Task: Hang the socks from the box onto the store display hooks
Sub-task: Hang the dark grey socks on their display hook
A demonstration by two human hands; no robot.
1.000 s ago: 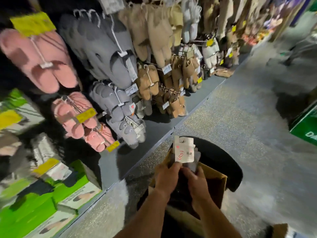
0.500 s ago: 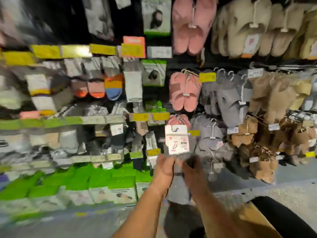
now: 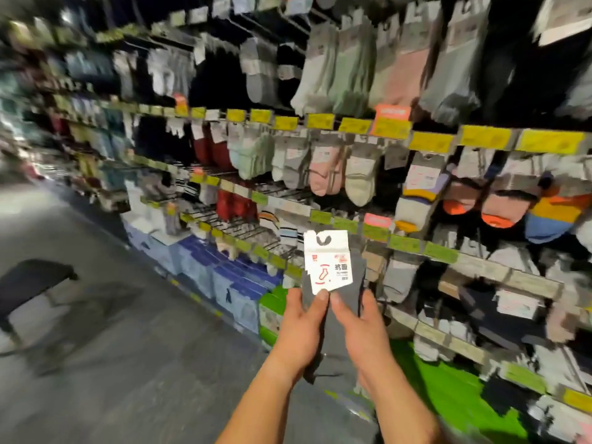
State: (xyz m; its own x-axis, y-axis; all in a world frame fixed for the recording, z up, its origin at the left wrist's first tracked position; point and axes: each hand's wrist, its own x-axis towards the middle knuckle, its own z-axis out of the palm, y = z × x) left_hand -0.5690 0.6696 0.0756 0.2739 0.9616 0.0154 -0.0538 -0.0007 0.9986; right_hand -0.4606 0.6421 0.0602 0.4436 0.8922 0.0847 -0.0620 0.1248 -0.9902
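Slippers and the cardboard box have dropped out of view since the earlier frames; now a wall of hanging socks fills the scene, and the pack has been carried up in front of it. Both hands hold a stack of grey socks (image 3: 347, 283) upright by its lower half: the left hand (image 3: 301, 328) wraps the left edge with its thumb pressed on the front just under the white header card (image 3: 326, 262), and the right hand (image 3: 362, 331) grips the right edge, thumb beside the other thumb. The card's hanging cut-out at the top is free, not on any hook.

Just behind and above the grip run rows of display hooks (image 3: 243, 229), with green and yellow price tags (image 3: 403, 243) along their front ends. Pastel socks (image 3: 323, 168) hang above the grip, bright orange and blue ones (image 3: 551, 216) up to its right. Below the grip to the left stand blue boxes (image 3: 224, 277). Far left of the grip, on the grey floor (image 3: 128, 363), stands a dark stool (image 3: 28, 283), blurred.
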